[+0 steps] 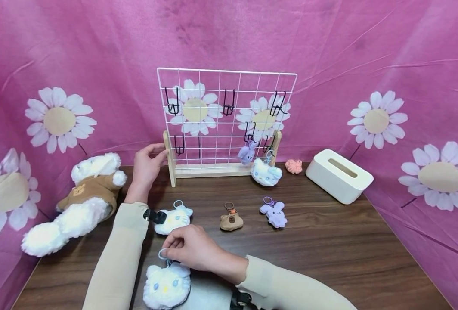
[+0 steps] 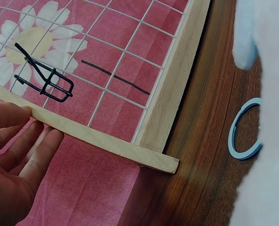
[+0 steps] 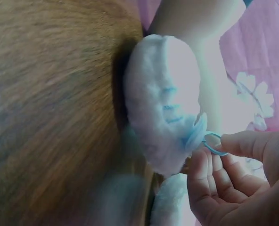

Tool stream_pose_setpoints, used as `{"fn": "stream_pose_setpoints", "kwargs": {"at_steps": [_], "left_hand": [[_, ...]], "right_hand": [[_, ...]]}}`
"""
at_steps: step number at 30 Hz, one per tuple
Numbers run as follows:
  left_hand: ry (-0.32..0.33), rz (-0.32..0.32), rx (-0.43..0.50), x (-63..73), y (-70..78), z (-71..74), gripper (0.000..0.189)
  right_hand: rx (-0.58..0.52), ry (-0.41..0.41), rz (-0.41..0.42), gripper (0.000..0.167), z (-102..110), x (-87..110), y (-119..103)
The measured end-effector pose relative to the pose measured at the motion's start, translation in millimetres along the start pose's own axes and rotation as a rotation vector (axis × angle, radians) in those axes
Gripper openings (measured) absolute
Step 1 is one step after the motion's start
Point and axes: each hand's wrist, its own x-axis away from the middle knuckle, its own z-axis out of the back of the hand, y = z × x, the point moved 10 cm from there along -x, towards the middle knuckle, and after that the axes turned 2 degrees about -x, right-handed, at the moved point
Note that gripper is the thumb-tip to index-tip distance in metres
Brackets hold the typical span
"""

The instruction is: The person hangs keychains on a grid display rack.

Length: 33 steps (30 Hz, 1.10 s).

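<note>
With thumb and fingers my left hand (image 1: pixel 147 165) holds the left wooden post (image 2: pixel 97 134) of a white wire grid rack (image 1: pixel 209 125). My right hand (image 1: pixel 198 247) pinches the light blue ring (image 3: pixel 214 143) of a white plush cat keychain (image 1: pixel 167 286), which hangs low at the front, face toward the camera. A second white cat keychain (image 1: pixel 176 218) lies on the table by my left wrist. Black hooks (image 1: pixel 229 103) are fixed on the grid. A purple rabbit keychain (image 1: pixel 246 153) and another white cat keychain (image 1: pixel 265 173) hang at the rack's lower right.
A brown plush keychain (image 1: pixel 231 221) and a purple rabbit keychain (image 1: pixel 274 214) lie on the dark wooden table (image 1: pixel 329 249). Toward the back right are a coral-pink lump (image 1: pixel 293 166) and a white tissue box (image 1: pixel 339 176). A white plush toy in a brown top (image 1: pixel 93 191) lies at left.
</note>
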Motion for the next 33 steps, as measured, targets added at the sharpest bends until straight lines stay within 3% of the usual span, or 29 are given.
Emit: {"fn": "stream_pose_setpoints", "kwargs": {"at_steps": [11,20,26,33], "left_hand": [[0.007,0.003,0.006,-0.8,-0.9,1.0,0.035],[0.007,-0.004,0.021,-0.1,0.3,-0.4,0.034],[0.005,-0.011,0.031,0.1,0.9,-0.2,0.034],[-0.002,-0.011,0.049,-0.2,0.3,-1.3,0.036]], "right_hand": [[-0.067,0.027,0.009,0.004,14.7,4.7,-15.1],[-0.078,0.035,0.033,0.01,25.0,9.4,-29.8],[-0.07,0.052,0.049,0.001,33.3,8.7,-35.9],[-0.058,0.094,0.071,0.006,48.2,5.3,-42.3]]}}
